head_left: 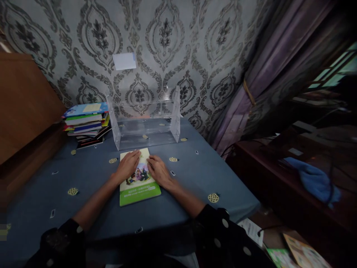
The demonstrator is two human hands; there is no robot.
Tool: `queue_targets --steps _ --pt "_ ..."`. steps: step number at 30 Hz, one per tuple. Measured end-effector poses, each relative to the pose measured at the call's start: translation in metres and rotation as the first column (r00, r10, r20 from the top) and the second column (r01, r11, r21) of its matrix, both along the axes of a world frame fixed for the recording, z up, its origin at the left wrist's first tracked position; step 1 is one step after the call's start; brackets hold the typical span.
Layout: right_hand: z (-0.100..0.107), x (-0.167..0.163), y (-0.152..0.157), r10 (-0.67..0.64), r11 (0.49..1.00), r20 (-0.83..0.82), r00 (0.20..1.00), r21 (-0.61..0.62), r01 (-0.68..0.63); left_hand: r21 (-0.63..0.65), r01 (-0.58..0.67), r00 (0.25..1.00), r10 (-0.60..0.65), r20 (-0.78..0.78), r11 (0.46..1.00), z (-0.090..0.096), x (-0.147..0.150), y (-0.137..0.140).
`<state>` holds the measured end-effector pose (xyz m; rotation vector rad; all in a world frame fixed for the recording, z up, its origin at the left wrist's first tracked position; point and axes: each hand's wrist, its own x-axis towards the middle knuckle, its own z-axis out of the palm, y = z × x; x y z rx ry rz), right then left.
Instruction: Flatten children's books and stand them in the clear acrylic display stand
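A book (139,190) with a cream and green illustrated cover lies closed on the blue tablecloth in front of me. My left hand (129,164) rests flat on the left part of its cover, fingers stretched toward the far edge. On the right side of the same cover lies my right hand (158,169), its fingers laid out and slightly bent. Neither hand is wrapped around anything. Just beyond the book stands a clear acrylic rack (145,126) with upright side panels.
A stack of books (86,123) sits at the back left beside a wooden cabinet (28,100). Patterned wallpaper rises behind the table (195,178). To the right are a purple curtain (251,82), a dark red surface with a blue cloth (312,178), and more books (304,249) low down.
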<state>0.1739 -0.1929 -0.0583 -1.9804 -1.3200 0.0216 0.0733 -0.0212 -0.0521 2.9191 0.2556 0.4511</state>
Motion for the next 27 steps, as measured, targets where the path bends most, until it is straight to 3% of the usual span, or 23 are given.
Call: queue_targets --steps 9,13,19,27 --pt "0.004 0.003 0.001 -0.005 1.000 -0.011 1.000 0.004 0.005 -0.033 0.106 0.994 -0.107 -0.034 0.994 -0.003 0.034 -0.004" --pt "0.004 0.009 0.001 -0.040 0.998 -0.115 0.993 0.038 0.044 -0.058 0.118 0.992 -0.120 -0.033 0.991 -0.001 0.036 -0.004" --pt "-0.003 0.019 0.005 -0.065 0.986 -0.348 0.935 0.122 0.114 -0.080 0.191 0.977 -0.198 -0.076 0.978 0.007 0.013 -0.019" --pt "-0.005 0.024 0.007 -0.065 0.984 -0.379 0.923 0.132 0.124 -0.144 0.351 0.920 -0.370 -0.130 0.925 0.015 -0.038 -0.063"
